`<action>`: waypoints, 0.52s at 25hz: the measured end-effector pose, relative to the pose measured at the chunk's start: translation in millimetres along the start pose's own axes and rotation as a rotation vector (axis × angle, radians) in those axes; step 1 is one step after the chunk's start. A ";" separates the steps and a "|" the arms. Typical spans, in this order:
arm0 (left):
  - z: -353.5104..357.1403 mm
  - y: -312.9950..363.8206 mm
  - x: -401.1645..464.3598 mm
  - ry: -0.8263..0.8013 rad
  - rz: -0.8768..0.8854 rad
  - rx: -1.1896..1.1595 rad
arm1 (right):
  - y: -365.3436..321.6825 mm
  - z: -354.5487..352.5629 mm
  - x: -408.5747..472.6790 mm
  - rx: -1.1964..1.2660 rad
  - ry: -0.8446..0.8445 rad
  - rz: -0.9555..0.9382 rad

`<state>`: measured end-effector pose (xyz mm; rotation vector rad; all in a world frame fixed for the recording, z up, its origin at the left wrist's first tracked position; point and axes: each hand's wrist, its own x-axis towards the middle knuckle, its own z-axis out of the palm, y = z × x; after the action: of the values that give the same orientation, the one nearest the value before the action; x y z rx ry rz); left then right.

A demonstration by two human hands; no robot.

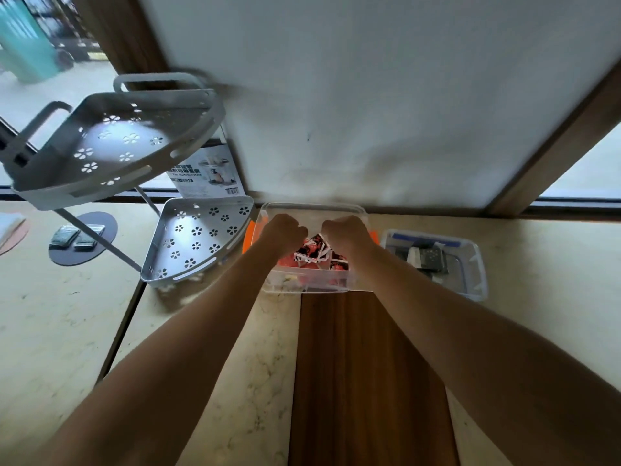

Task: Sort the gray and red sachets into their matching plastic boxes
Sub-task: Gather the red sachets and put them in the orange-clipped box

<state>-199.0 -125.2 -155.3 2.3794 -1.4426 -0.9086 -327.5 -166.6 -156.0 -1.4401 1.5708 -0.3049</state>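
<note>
your 2 hands, left hand [283,231] and right hand [346,232], are curling into fists over red sachets [314,252] inside 1 of 2 plastic boxes [356,212]; their grip is unclear.

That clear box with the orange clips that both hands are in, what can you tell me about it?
The clear plastic box is rectangular, lidless, with orange clips on both short sides. It sits flat on the pale counter against the wall, between a gray perforated shelf and a blue-clipped box. Red sachets fill it. The left hand and right hand reach in, fists closed.
</note>
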 end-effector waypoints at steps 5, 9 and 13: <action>-21.2 13.6 -66.1 0.068 0.044 -0.016 | 13.5 -51.3 -57.6 -0.255 -0.013 -0.221; -32.2 37.5 -123.5 0.093 0.100 0.065 | 24.0 -98.5 -119.4 -0.379 0.005 -0.352; -44.7 65.0 -184.0 0.166 0.176 0.116 | 36.5 -140.5 -172.7 -0.459 0.017 -0.482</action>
<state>-279.8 -5.4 -16.7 2.2986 -1.6453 -0.5867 -481.9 -61.5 -29.6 -2.1822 1.3390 -0.2422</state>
